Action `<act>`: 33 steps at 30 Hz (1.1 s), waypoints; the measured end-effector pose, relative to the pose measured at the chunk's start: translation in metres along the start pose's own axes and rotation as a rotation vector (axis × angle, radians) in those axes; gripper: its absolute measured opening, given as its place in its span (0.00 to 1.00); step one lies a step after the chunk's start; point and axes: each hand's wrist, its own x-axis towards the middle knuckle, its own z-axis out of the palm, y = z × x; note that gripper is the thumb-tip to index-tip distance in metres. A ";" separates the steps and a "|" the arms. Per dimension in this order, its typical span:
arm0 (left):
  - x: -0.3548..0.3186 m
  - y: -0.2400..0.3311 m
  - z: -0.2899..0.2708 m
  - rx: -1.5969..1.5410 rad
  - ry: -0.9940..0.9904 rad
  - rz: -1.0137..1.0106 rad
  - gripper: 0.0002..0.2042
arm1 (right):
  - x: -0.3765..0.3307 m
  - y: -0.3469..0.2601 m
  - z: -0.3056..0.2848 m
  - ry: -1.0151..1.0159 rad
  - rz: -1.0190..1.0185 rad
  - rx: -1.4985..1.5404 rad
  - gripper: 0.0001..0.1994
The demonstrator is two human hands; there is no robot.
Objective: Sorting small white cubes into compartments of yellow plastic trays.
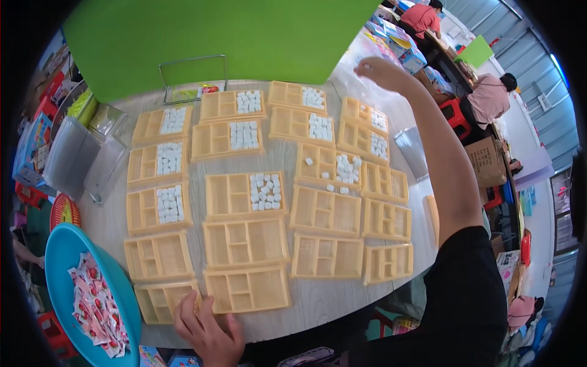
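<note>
Rows of pale yellow plastic compartment trays (246, 241) cover the table. My left hand (211, 333) is open at the near edge, fingertips at the adjoining sides of two trays without pieces in them. White marshmallow-like pieces (265, 191) fill the large compartment of the farther trays. In one tray (328, 166) on the right they lie scattered, with a few loose ones just below it. My right hand (384, 74) reaches out to the far right, above clear plastic (351, 58). Its fingers are bent together; whatever they hold is too small to make out.
A blue basin (125, 293) of pink-and-white sachets (98, 306) stands at the left edge. Clear plastic boxes (76, 156) are beyond it. A green panel (214, 43) and a wire stand (194, 79) border the back. Several people sit at benches on the right.
</note>
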 end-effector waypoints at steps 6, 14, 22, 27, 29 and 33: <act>0.000 -0.006 0.011 -0.045 -0.010 -0.031 0.21 | 0.093 0.064 0.022 0.373 0.428 0.261 0.21; -0.004 -0.009 -0.003 -0.018 -0.039 -0.038 0.20 | 0.033 0.030 0.004 0.215 0.202 0.181 0.14; -0.001 -0.011 0.005 -0.014 -0.002 0.093 0.21 | -0.190 -0.084 -0.003 -0.262 0.299 0.086 0.12; -0.001 -0.009 0.008 -0.018 0.088 0.104 0.19 | -0.221 -0.095 0.026 -0.176 0.265 0.126 0.11; -0.003 -0.008 0.008 -0.014 0.120 0.115 0.18 | -0.222 -0.104 0.027 -0.242 0.324 0.155 0.11; -0.004 -0.010 0.008 -0.034 0.180 0.185 0.18 | -0.227 -0.121 0.031 -0.072 0.355 0.100 0.11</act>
